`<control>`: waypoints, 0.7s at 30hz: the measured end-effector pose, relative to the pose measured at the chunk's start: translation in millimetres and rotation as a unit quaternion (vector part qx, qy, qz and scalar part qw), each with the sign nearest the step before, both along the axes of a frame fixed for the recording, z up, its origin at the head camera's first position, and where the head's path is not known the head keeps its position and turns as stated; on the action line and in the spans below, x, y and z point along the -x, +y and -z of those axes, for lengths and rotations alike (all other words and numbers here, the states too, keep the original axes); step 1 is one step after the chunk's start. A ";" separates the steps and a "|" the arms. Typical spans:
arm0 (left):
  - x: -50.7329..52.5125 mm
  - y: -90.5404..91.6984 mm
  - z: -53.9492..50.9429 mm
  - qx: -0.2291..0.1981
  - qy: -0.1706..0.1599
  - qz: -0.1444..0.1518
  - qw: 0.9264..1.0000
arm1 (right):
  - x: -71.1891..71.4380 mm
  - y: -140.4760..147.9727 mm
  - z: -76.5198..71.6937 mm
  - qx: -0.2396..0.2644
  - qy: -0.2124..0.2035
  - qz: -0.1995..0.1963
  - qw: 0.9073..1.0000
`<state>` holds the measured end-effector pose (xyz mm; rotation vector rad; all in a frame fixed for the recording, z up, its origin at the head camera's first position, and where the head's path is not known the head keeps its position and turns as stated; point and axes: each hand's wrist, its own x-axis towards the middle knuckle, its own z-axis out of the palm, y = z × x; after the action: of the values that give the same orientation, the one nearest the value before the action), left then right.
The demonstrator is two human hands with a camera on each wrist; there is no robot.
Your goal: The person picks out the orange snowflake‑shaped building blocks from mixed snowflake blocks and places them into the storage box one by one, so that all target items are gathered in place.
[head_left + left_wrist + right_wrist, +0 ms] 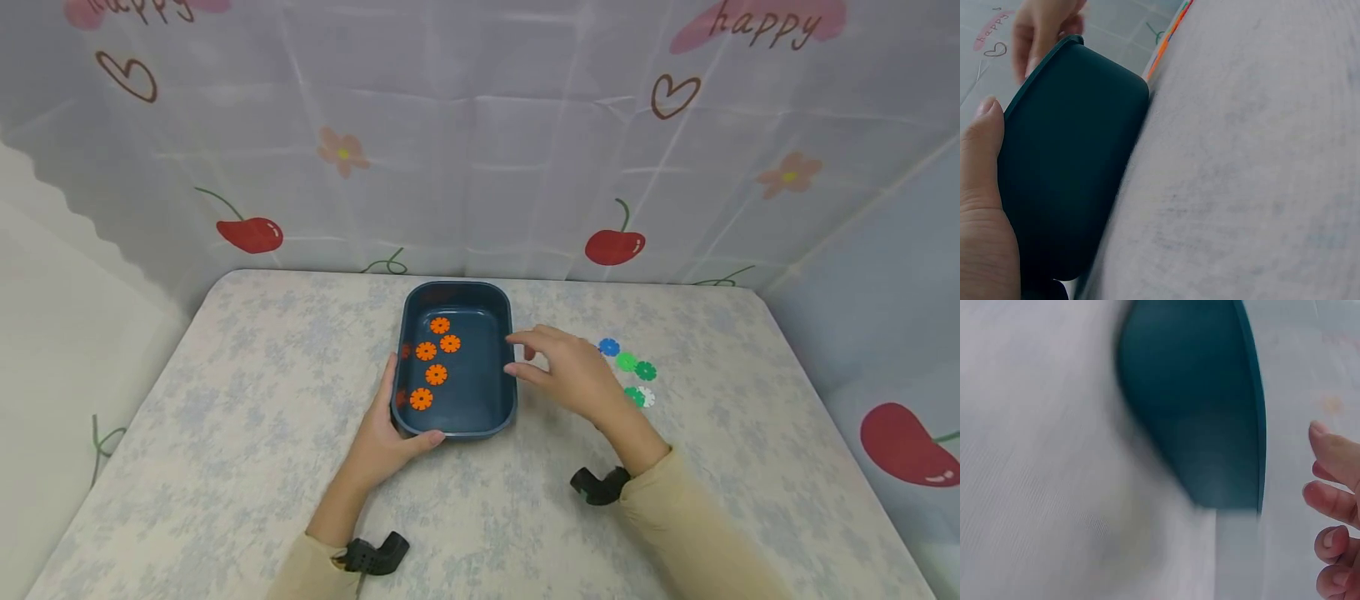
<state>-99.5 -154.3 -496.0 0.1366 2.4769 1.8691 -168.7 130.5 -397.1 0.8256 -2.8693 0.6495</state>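
Observation:
A dark blue rectangular tub stands on the table, with several orange notched plastic discs lying flat on the left side of its floor. My left hand holds the tub's near left corner, thumb along the front and fingers along the left wall. In the left wrist view the thumb of that left hand presses the tub's outer wall. Beside the right rim hovers my right hand, thumb and forefinger spread with nothing between them. The right wrist view also shows that right hand holding nothing, apart from the tub.
Right of my right hand lie loose discs on the table: a blue disc, a light green disc, green discs and a white disc. A printed curtain hangs behind the table's far edge.

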 end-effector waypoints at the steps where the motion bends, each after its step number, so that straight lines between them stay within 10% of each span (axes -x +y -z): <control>1: -0.1 0.0 -0.1 0.002 -0.002 -0.001 1.000 | -1.1 10.8 1.7 0.002 -0.008 0.014 1.000; 13: -1.5 -0.8 -0.3 0.002 -0.003 0.003 1.000 | -26.8 102.8 40.6 -0.069 -0.120 0.103 0.985; 21: -0.3 -1.1 -0.2 0.002 -0.002 0.004 1.000 | -39.3 119.5 62.0 -0.058 -0.111 0.109 0.986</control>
<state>-99.2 -155.4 -495.8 0.1408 2.4740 1.8591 -129.3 250.0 -459.0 0.4636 -3.1637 0.5871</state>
